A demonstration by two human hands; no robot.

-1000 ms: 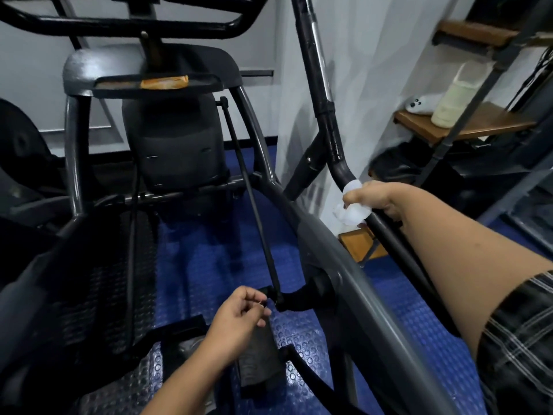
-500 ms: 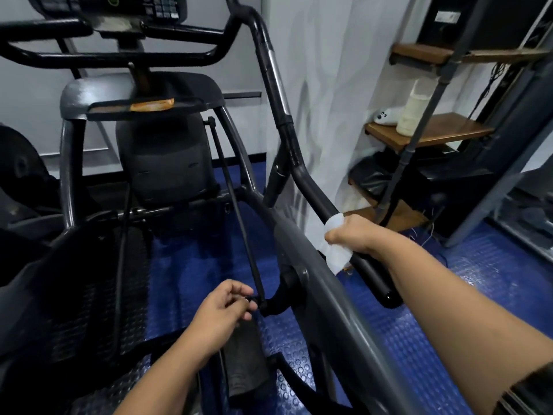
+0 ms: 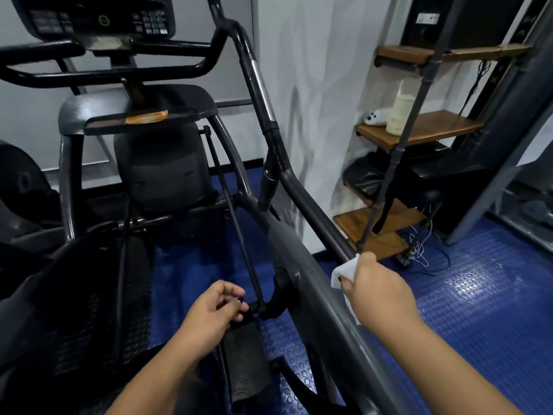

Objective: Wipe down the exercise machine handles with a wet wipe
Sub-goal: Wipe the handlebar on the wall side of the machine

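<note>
A black exercise machine fills the left and middle. Its long right handle bar [image 3: 302,202] runs from the top centre down toward me. My right hand [image 3: 377,290] grips the lower end of that bar with a white wet wipe [image 3: 344,272] wrapped between palm and bar; the bar's end is hidden under the hand. My left hand [image 3: 214,310] hovers with fingers loosely curled near a thin black rod [image 3: 236,226] and its joint; whether it touches them I cannot tell. The grey side rail [image 3: 323,295] passes between my hands.
The console [image 3: 98,16] and fixed black handlebars [image 3: 110,71] sit at top left, with an orange item on the tray [image 3: 146,117]. A wooden shelf rack [image 3: 419,130] with a cream container stands at right, cables at its foot. Blue studded floor [image 3: 478,295] lies right.
My right hand has slid the wipe down the handle bar toward its lower end. My view has tilted up, showing the console. The left hand has stayed by the rod joint.
</note>
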